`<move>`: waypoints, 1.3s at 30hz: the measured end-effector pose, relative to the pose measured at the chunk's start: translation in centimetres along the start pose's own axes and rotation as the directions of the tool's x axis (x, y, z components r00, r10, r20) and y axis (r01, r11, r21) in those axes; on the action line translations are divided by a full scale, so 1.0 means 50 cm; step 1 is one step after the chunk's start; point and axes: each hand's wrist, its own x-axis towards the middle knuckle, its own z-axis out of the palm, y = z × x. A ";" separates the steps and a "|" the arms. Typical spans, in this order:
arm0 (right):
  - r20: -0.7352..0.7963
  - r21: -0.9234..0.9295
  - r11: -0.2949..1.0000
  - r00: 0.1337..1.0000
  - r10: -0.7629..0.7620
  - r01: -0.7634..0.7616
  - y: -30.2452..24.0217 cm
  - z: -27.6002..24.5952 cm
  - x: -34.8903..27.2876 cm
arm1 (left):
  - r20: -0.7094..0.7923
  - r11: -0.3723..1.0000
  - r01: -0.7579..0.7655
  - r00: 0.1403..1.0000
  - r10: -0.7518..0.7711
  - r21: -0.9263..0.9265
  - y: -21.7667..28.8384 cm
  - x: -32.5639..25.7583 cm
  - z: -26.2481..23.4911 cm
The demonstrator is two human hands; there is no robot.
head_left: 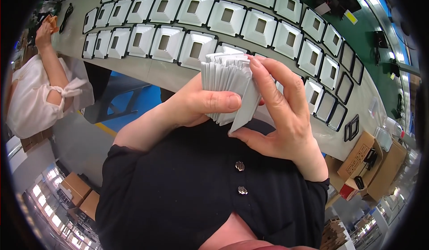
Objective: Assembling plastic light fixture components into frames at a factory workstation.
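I am watching the left hand (201,105) coming in from seven o'clock, its forearm angling up across the black top; it is curling around a fanned stack of white plastic cards (228,87), with the thumb lying flat across the front of the stack and pressing it into the palm. The right hand (279,109) is reaching in from four o'clock, its fingers arching over the top edge of the stack while the thumb and forefinger are pinching the outermost card (246,107) and tilting it away from the rest. The stack is sitting right at the centre of view, held above the table edge, close to the chest.

At four o'clock, brown cardboard boxes (357,154) are lying beyond the table's end, one bearing dark printed marks, with a small red and white package (348,189) just beside them. More brown cartons (78,189) are sitting at eight o'clock on the floor. Yellow rectangular labels (350,16) are showing on the green surface at one o'clock.

Across the long pale table (165,73), from eleven to three o'clock, white square trays with square holes in their middles (196,49) are lying in rows, edge to edge; black empty frames (346,87) are following them at three o'clock. At nine o'clock another person's arm in a white sleeve (49,67) is reaching toward the table's far end.
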 end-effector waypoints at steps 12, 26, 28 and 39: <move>-0.205 0.078 0.994 0.977 -0.061 0.078 0.013 -0.016 -0.032 | -0.040 0.989 -0.080 0.996 0.075 -0.126 -0.008 0.010 0.012; -0.092 0.597 0.788 0.963 0.252 -0.150 0.068 -0.079 -0.082 | -0.142 0.998 0.040 0.989 -0.046 -0.043 -0.026 0.090 0.030; -0.131 0.521 0.847 0.971 0.199 -0.103 0.117 -0.161 -0.085 | -0.116 0.992 0.118 0.986 -0.123 -0.054 -0.016 0.096 0.029; -0.231 -0.435 0.742 0.860 0.456 -0.510 0.404 -0.354 -0.125 | -0.206 0.986 0.166 0.964 -0.167 -0.020 0.000 0.140 0.009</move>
